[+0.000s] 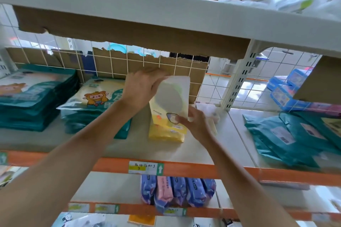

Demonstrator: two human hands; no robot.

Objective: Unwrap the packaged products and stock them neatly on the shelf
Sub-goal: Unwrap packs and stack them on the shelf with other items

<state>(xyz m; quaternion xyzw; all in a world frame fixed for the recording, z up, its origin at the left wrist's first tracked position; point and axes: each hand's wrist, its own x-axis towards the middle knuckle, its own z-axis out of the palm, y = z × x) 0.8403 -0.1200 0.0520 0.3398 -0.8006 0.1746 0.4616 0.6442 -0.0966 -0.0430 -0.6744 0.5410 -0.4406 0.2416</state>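
Observation:
A yellow and white product pack (171,97) stands tilted above the middle shelf (140,145), held between both hands. My left hand (142,88) grips its upper left edge, fingers curled over the top. My right hand (193,121) pinches its lower right corner. Under it lies a short stack of the same yellow packs (166,134) on the shelf board. Left of that sit a stack of cream and teal cartoon packs (92,101) and a taller teal stack (33,101).
Cardboard (147,68) leans on the white wire grid behind the packs. A white upright post (238,81) divides the shelf; teal bags (287,134) lie to its right. The upper shelf (166,14) hangs low overhead. Purple and pink packs (177,191) fill the shelf below.

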